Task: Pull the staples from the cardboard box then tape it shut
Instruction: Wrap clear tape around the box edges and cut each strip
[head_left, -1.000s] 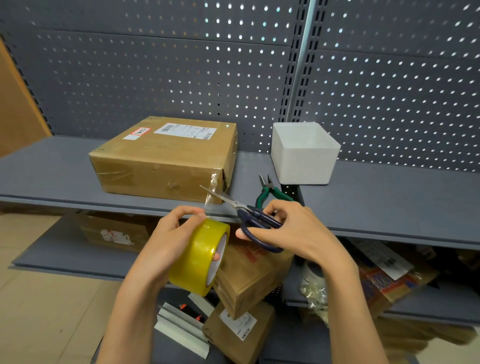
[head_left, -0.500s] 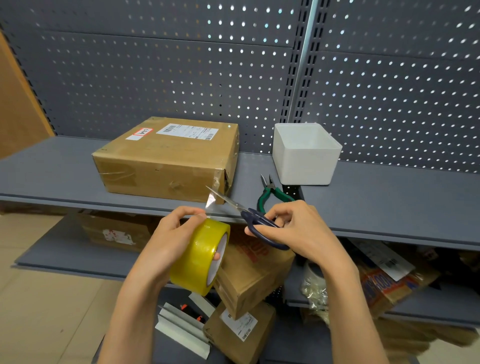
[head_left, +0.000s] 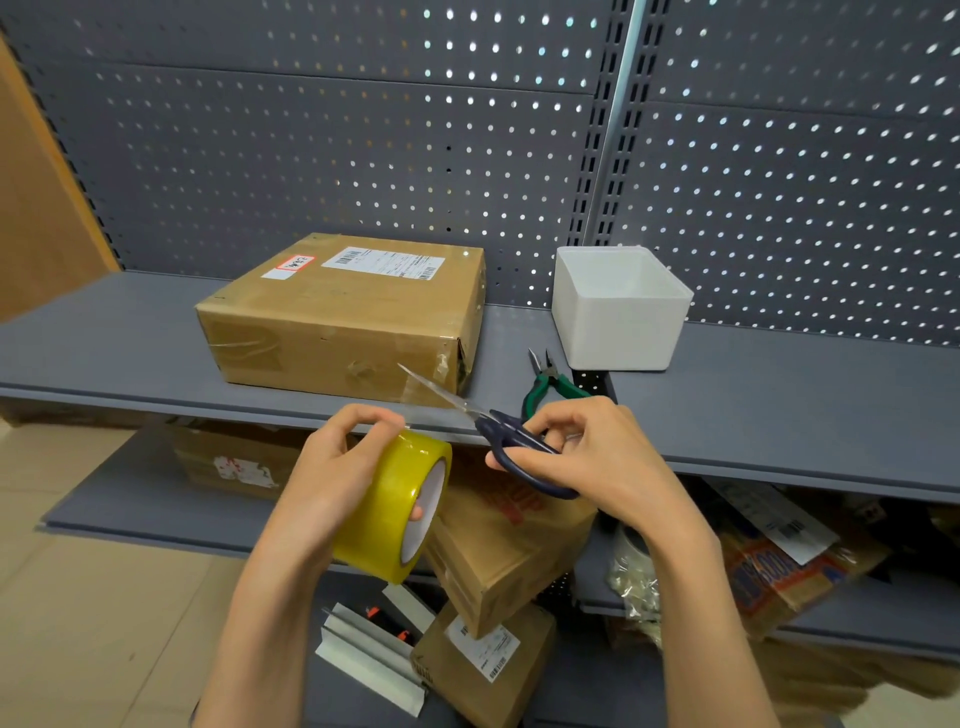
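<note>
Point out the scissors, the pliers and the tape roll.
scissors (head_left: 511, 439): head view, on the dark handle near the pivot.
pliers (head_left: 540, 387): head view, on the green handle, on the shelf.
tape roll (head_left: 389, 499): head view, on the yellow outer band.

White bin (head_left: 621, 332) on grey shelf (head_left: 779, 415) — pegboard (head_left: 311, 156) behind.

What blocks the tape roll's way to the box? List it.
Nothing visible does. The left hand holds the tape roll just in front of the box. The scissors in the right hand lie right of that path.
</note>
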